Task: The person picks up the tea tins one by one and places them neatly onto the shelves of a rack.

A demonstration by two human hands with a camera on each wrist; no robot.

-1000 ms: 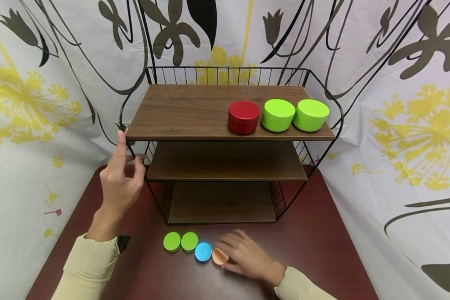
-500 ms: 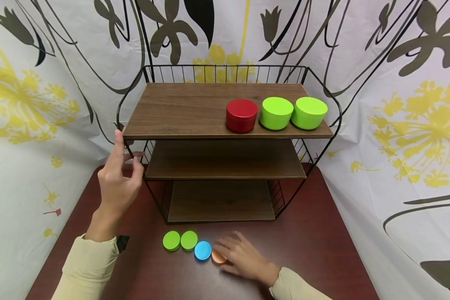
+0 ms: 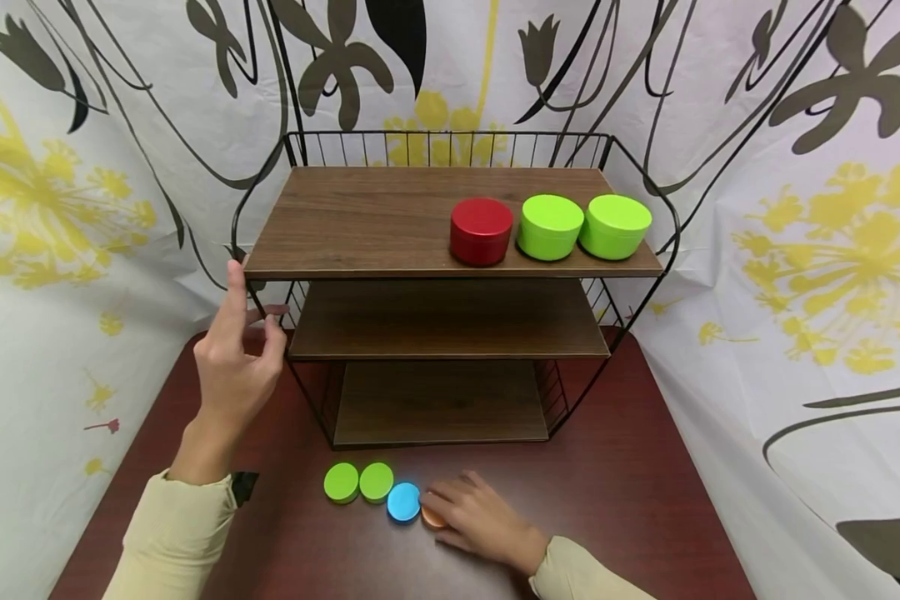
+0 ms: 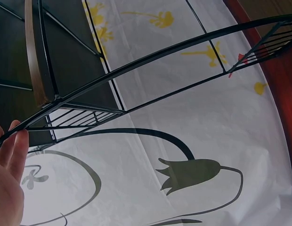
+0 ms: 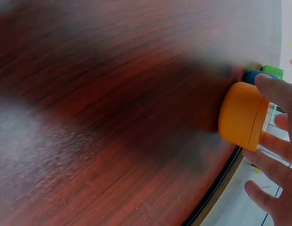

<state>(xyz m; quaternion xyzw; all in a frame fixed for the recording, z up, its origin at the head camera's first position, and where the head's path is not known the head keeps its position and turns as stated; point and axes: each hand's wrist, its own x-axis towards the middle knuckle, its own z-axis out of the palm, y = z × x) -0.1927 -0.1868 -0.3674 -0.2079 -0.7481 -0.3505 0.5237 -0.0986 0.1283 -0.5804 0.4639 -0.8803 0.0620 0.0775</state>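
My left hand [image 3: 236,367] holds the black wire side frame of a three-tier shelf rack [image 3: 450,273] at its left, index finger pointing up along the post. In the left wrist view its fingertips [image 4: 19,141] meet the black rod. My right hand [image 3: 483,517] is over a small round orange container [image 3: 433,518] on the table. The right wrist view shows the orange container [image 5: 242,115] between thumb and fingers, resting on the tabletop. A blue round container [image 3: 403,502] stands just left of it. Two green ones [image 3: 342,483] continue the row leftward.
On the top shelf [image 3: 367,221] stand a red round container [image 3: 481,232] and two green ones [image 3: 550,227] at the right. Dark red table [image 3: 630,467] lies under the rack. White floral cloth [image 3: 795,250] encloses the back and sides.
My right hand has come slightly left and lower over the orange container, covering more of it. The left hand keeps its place on the rack. The view has shifted a little.
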